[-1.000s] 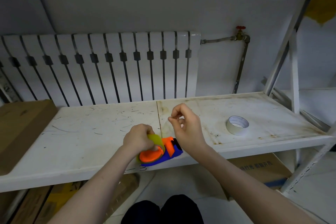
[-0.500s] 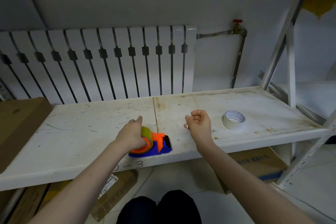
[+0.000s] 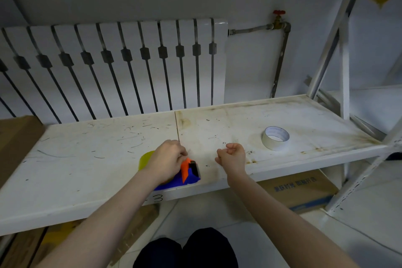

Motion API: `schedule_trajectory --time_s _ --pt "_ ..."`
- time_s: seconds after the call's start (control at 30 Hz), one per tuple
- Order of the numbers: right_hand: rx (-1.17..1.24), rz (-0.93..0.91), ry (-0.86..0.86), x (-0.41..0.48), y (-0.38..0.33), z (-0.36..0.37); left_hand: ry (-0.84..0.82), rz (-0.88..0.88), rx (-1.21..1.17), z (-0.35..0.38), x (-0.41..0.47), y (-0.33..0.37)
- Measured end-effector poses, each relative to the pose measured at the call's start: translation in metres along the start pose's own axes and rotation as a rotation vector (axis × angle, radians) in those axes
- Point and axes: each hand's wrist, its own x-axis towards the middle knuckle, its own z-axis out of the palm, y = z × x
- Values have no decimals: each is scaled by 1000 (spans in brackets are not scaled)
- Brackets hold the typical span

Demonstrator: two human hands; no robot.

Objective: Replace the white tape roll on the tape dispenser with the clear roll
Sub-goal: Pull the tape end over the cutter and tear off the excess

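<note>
The blue and orange tape dispenser (image 3: 189, 175) stands near the front edge of the white shelf (image 3: 87, 169). A yellowish clear tape roll (image 3: 146, 160) sits in it, mostly hidden by my left hand (image 3: 168, 159), which rests on top of the roll and dispenser with fingers curled over them. My right hand (image 3: 232, 156) hovers just right of the dispenser, loosely fisted, holding nothing I can see. The white tape roll (image 3: 275, 137) lies flat on the shelf farther right, apart from both hands.
A white radiator (image 3: 113, 67) and a pipe with a red valve (image 3: 279, 17) stand behind the shelf. A cardboard box (image 3: 15, 137) sits at the shelf's left end. The shelf's upright post (image 3: 344, 61) rises at right. Boxes (image 3: 304, 189) lie below.
My right hand dropped from above the dispenser to the shelf level at its right. My left hand shifted over the top of the roll toward the dispenser's front.
</note>
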Motion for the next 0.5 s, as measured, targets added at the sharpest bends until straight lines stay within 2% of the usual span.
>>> schedule_trajectory --time_s 0.13,0.3,0.5 --pt "-100 50 -16 6 14 -3 -13 30 -14 3 -3 -7" --pt "-230 -6 -44 10 21 -3 -85 82 -32 3 -3 -9" --pt "-275 6 -68 8 19 -7 -169 93 27 0 -3 -8"
